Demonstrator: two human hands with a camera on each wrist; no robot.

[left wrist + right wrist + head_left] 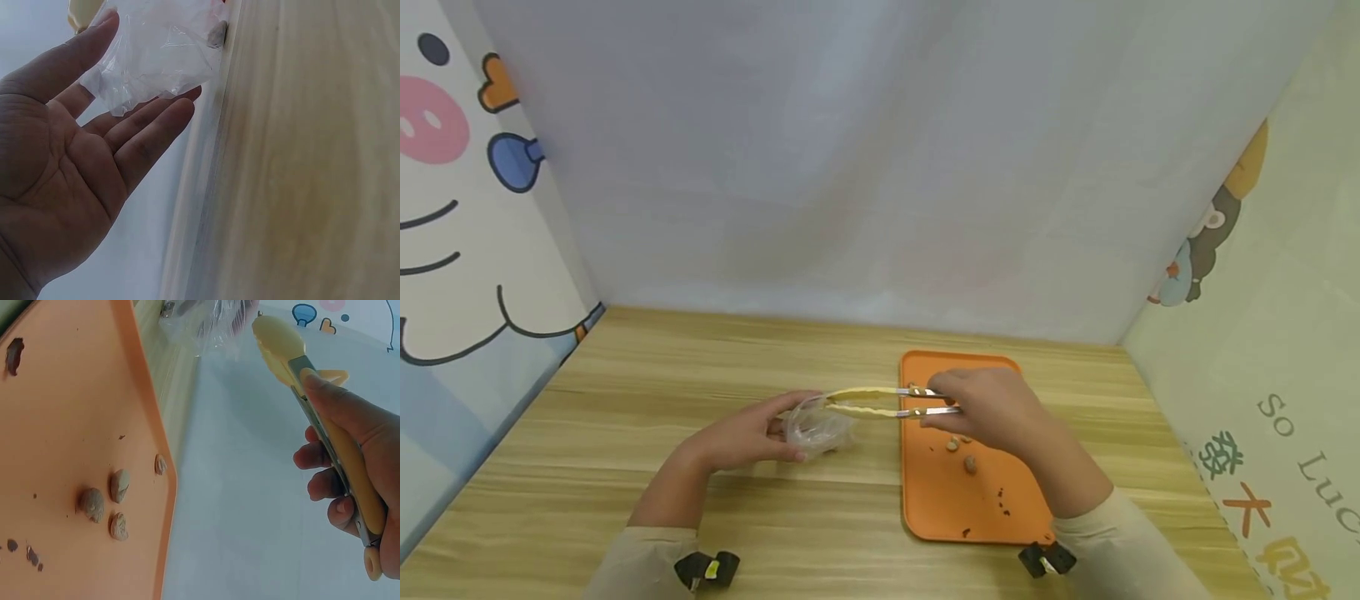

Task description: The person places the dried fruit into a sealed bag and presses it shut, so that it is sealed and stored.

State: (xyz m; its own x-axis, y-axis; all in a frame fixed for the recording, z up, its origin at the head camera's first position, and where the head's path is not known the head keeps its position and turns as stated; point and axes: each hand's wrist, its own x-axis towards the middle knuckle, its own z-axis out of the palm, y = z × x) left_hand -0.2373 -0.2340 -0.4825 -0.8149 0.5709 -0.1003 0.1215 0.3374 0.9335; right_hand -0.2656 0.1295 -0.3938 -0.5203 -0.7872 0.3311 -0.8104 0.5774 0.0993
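My left hand [748, 437] holds a clear plastic bag [817, 432] just above the table, thumb on one side and fingers on the other, its mouth spread. My right hand [1000, 408] grips a pair of tongs [281, 340] with pale yellow heads and metal arms. The tongs point left, and their two tips reach the bag's mouth with a gap between the arms. Below the right hand lies an orange tray [940, 504], carrying several small brownish, wrinkled lumps [92, 504]. In the left wrist view, a greyish lump [217, 34] shows at the bag's lower part.
Dark crumbs [14, 356] are scattered over the tray. The wood-grain table [820, 533] runs back to a pale curtain [850, 208]. Printed cartoon panels [445, 208] stand on the left, and a printed panel [1285, 400] with lettering on the right.
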